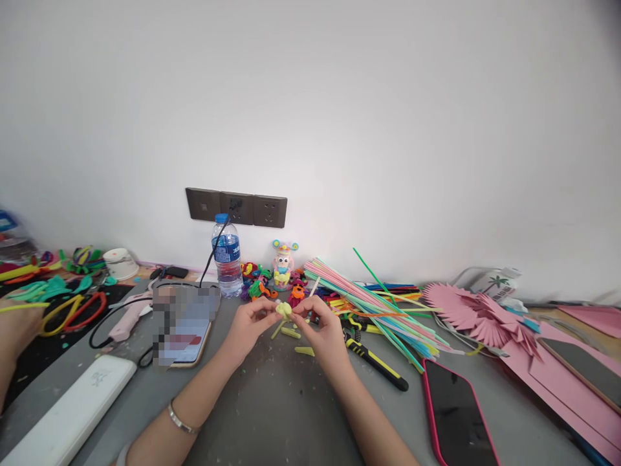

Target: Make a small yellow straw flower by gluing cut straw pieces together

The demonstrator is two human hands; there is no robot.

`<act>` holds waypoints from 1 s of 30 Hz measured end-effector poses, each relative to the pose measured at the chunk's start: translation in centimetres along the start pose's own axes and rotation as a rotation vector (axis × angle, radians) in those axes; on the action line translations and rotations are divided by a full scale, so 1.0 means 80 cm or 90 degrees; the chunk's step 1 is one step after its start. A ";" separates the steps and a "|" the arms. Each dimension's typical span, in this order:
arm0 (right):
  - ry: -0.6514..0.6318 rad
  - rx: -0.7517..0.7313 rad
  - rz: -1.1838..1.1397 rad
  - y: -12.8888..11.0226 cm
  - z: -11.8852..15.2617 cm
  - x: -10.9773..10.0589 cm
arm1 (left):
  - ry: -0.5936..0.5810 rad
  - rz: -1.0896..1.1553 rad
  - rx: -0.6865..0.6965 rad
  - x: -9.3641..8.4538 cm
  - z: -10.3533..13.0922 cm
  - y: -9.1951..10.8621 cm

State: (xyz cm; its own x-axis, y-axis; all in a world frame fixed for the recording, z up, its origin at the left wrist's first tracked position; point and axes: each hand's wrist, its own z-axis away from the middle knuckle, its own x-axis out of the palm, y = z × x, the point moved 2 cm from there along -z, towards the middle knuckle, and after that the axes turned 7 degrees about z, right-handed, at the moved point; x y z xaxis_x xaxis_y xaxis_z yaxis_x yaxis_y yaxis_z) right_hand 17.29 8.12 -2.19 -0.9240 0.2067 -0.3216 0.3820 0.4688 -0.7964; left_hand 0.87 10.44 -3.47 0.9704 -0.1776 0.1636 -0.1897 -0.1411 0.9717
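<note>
In the head view, a small pale-yellow pipe-cleaner piece (284, 310) is pinched between both hands above the grey mat. My left hand (251, 325) grips it from the left with thumb and forefinger. From the other side, my right hand (321, 325) has its fingers closed on it too. Several short yellow pieces (305, 351) lie on the mat just below the hands. Right of my right hand rests a tool with black and yellow handles (376, 364). Behind the hands stand a colourful figurine (283, 266) and several small bright pipe-cleaner figures (262, 285).
A bundle of long pipe cleaners (378, 304) lies at the right, near a pink-cased phone (458, 414) and pink folded paper (485, 317). At the left are a water bottle (227, 259), a lit phone (187, 330), a white box (72, 414) and another person's hand (22, 330).
</note>
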 end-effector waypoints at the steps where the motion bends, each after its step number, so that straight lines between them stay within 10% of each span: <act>1: -0.001 -0.004 0.001 -0.001 0.000 0.000 | 0.003 0.001 0.002 0.000 0.000 0.000; 30: -0.055 0.038 -0.173 0.013 -0.003 0.001 | -0.064 0.022 0.079 0.003 0.001 0.002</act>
State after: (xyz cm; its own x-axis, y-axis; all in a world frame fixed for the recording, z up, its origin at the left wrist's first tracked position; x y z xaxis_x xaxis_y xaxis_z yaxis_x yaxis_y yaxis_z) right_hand 17.65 8.86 -2.89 -0.9912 0.0054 -0.1326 0.1211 0.4454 -0.8871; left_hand 1.03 10.30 -3.25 0.9442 -0.2807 0.1725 -0.2458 -0.2515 0.9361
